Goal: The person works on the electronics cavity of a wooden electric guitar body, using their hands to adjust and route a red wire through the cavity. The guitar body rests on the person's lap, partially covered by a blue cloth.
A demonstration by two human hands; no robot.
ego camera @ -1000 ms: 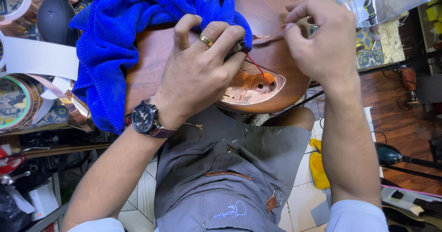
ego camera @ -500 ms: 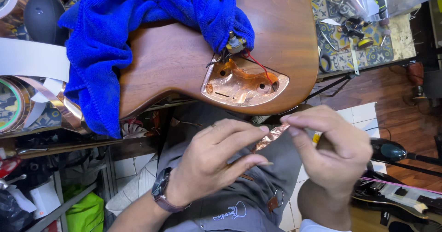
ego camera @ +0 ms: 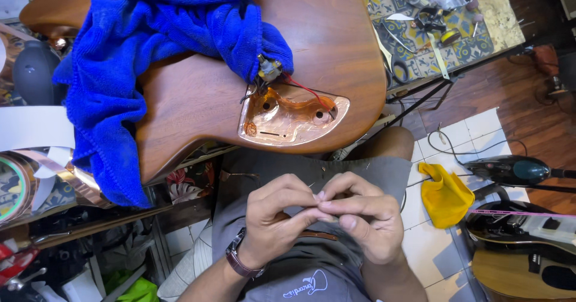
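Observation:
A brown wooden guitar body [ego camera: 198, 98] lies across the bench with a copper-lined cavity [ego camera: 294, 116] facing up. A red wire [ego camera: 306, 90] runs into it. A blue towel [ego camera: 150, 38] covers the body's upper left. Both hands are over my lap, below the guitar. My left hand [ego camera: 273, 221], with a wristwatch, and my right hand [ego camera: 369, 224] meet at the fingertips. Together they pinch a thin copper-coloured strip [ego camera: 287, 217], most of it hidden by the fingers.
A roll of copper tape [ego camera: 15, 188] and loose strips sit at the left. Small tools lie on a patterned mat [ego camera: 432, 26] at the upper right. On the tiled floor are a yellow cloth [ego camera: 444, 194], a dark corded tool [ego camera: 510, 170] and another guitar [ego camera: 522, 248].
Both hands have come down from the guitar cavity to my lap, carrying the copper strip. Their fingertips are now pressed closer together on it.

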